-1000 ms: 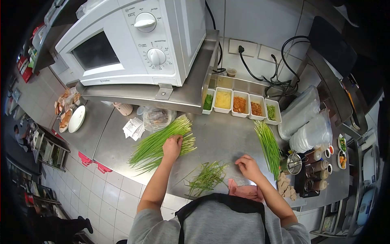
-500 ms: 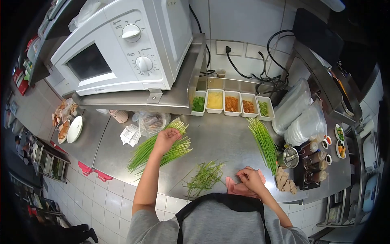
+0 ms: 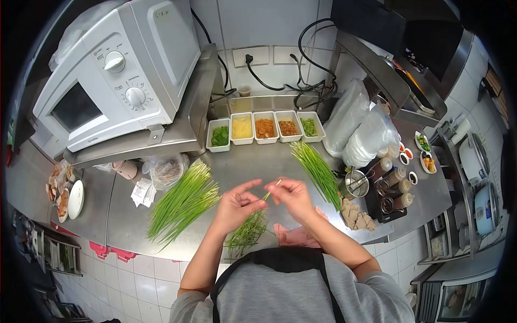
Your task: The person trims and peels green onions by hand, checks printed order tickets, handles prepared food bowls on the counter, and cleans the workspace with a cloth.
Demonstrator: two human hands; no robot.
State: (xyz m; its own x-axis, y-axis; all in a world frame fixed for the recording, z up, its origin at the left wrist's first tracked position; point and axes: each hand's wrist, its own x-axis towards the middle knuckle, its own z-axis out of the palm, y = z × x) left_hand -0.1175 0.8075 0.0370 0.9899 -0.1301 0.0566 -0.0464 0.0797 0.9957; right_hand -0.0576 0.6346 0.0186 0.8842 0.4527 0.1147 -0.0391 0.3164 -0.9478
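A single thin chive (image 3: 271, 189), pale at its upper end, spans the gap between my two hands above the counter. My right hand (image 3: 295, 200) pinches its upper end between thumb and fingertips. The lower end meets the thumb and fingers of my left hand (image 3: 237, 207), whose index finger is stretched out. To the left lies a large bundle of chives (image 3: 183, 202), pale ends away from me. Below my left hand is a loose heap of green trimmings (image 3: 247, 231). A second chive bundle (image 3: 318, 175) lies at the right. Pink cloth (image 3: 296, 236) sits under my right forearm.
White tubs (image 3: 242, 141) of chopped ingredients line the back. A microwave (image 3: 156, 64) stands on a shelf at left. Bagged containers (image 3: 366, 140), a metal pot (image 3: 355, 184), sauce bottles (image 3: 396, 177) and a crumpled brown cloth (image 3: 356, 215) are at right.
My left hand has left the large bundle and come right, to the middle. My right hand has risen from the pink cloth to meet it, with a chive between them. The view has shifted right.
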